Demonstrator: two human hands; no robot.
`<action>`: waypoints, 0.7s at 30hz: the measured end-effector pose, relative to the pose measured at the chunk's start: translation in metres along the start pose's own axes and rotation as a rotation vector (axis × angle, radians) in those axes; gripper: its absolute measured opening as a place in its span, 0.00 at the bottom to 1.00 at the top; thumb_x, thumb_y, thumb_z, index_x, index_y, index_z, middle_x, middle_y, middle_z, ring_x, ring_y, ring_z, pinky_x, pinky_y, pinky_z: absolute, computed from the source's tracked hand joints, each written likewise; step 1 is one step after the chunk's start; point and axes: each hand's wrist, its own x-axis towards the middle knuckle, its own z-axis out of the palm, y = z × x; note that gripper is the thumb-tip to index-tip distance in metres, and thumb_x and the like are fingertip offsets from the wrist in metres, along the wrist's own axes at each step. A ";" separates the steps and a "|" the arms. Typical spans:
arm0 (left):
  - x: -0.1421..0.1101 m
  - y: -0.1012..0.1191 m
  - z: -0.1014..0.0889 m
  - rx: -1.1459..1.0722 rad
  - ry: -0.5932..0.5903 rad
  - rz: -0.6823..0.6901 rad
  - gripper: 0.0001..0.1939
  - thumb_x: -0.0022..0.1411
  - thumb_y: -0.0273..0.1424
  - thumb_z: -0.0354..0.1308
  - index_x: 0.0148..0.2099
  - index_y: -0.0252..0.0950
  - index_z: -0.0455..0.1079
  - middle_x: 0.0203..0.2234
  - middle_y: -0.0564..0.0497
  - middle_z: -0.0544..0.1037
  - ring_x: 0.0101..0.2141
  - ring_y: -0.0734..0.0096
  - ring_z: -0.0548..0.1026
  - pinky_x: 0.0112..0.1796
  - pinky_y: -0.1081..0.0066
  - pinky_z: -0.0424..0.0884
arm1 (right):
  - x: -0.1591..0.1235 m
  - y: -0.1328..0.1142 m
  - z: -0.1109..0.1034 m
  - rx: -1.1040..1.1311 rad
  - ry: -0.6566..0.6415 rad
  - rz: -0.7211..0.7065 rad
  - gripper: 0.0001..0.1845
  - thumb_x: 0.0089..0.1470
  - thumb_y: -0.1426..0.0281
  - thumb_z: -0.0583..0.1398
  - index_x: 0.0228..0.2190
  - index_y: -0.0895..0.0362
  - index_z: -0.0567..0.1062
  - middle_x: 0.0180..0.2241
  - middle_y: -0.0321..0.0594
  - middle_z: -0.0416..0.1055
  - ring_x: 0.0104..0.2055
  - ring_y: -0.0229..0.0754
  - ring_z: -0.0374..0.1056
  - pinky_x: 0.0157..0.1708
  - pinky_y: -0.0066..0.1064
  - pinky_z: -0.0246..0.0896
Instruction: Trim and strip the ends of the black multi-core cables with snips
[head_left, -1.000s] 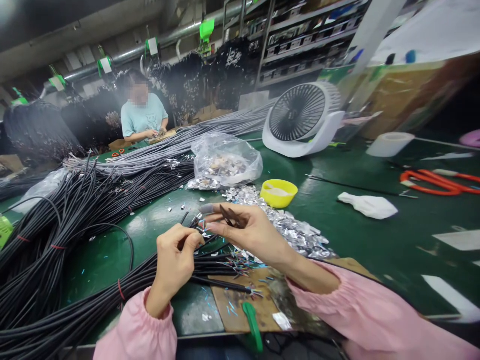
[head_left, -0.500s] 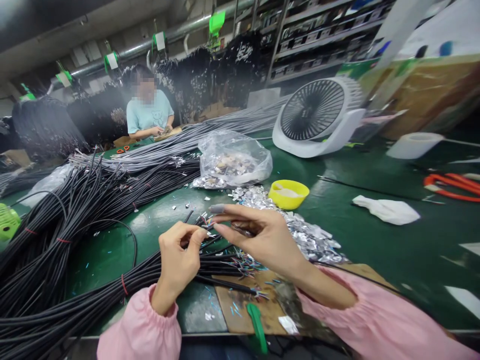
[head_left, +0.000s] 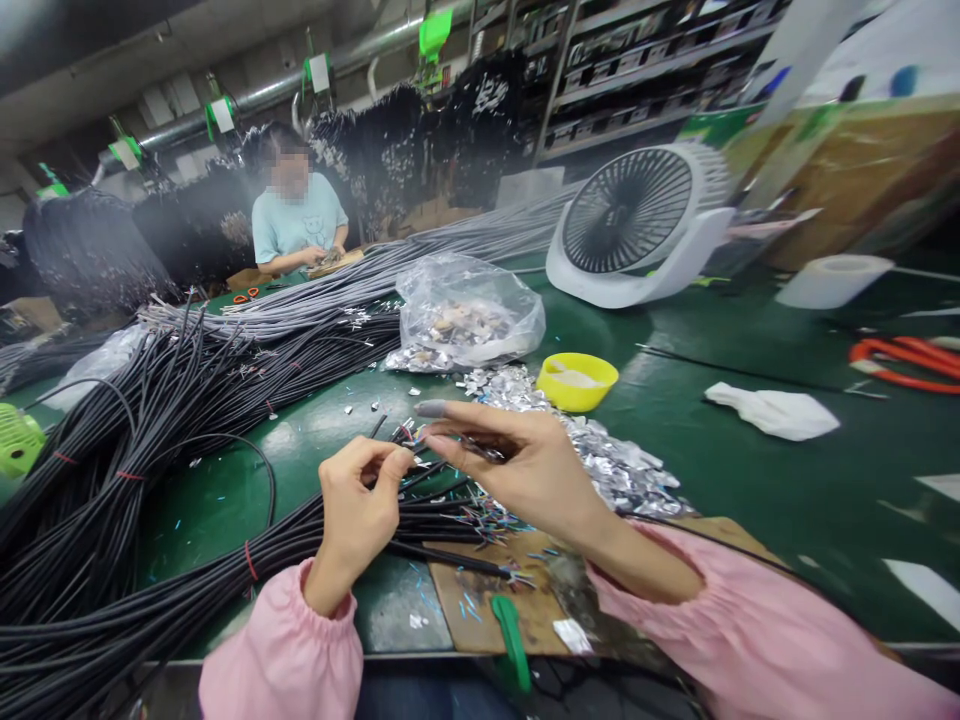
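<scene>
Green surface (head_left: pixel 780 490) carries bundled black cables (head_left: pixel 296 530); above them my left hand (head_left: pixel 362 497) pinches what seem one cable's coloured wires (head_left: pixel 407 435) beside my right hand (head_left: pixel 536 460), curled round a mostly hidden dark tool (head_left: pixel 484 448).

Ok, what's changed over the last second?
The view has swung left. In the right hand, the dark tool has tucked toward the palm, showing less. No visible grab or release. The left hand still pinches near the wire ends; yellow bowl and desk fan stayed put.
</scene>
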 end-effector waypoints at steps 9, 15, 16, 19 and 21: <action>0.011 -0.014 -0.002 -0.277 0.051 -0.140 0.18 0.57 0.43 0.53 0.27 0.32 0.69 0.14 0.56 0.66 0.15 0.81 0.60 0.18 0.78 0.57 | 0.007 0.010 -0.001 -0.118 -0.086 0.023 0.17 0.43 0.72 0.59 0.38 0.60 0.78 0.30 0.40 0.77 0.30 0.42 0.73 0.32 0.32 0.69; 0.024 -0.030 -0.007 0.269 -0.088 -0.030 0.12 0.57 0.34 0.54 0.26 0.33 0.73 0.22 0.50 0.76 0.24 0.73 0.72 0.29 0.73 0.66 | 0.025 0.017 -0.015 -0.188 0.185 0.047 0.15 0.55 0.66 0.53 0.28 0.60 0.76 0.24 0.40 0.74 0.22 0.36 0.66 0.25 0.29 0.61; 0.024 -0.033 -0.006 0.330 -0.113 -0.017 0.07 0.54 0.30 0.58 0.27 0.34 0.74 0.22 0.51 0.77 0.25 0.73 0.72 0.30 0.73 0.66 | 0.026 0.018 -0.016 -0.183 0.206 0.040 0.17 0.57 0.65 0.51 0.27 0.60 0.75 0.23 0.39 0.73 0.21 0.36 0.64 0.24 0.28 0.59; 0.021 -0.037 -0.003 0.390 -0.178 0.018 0.03 0.47 0.24 0.63 0.28 0.36 0.75 0.23 0.52 0.77 0.25 0.72 0.72 0.31 0.72 0.66 | 0.029 0.020 -0.016 -0.186 0.143 0.027 0.16 0.60 0.66 0.48 0.32 0.60 0.73 0.23 0.39 0.72 0.22 0.36 0.63 0.24 0.27 0.57; 0.018 -0.038 -0.001 0.423 -0.220 0.044 0.05 0.45 0.24 0.64 0.28 0.37 0.75 0.23 0.53 0.76 0.26 0.71 0.72 0.32 0.72 0.66 | 0.028 0.021 -0.013 -0.273 -0.013 0.024 0.15 0.61 0.69 0.47 0.31 0.60 0.71 0.24 0.39 0.71 0.22 0.35 0.63 0.25 0.26 0.55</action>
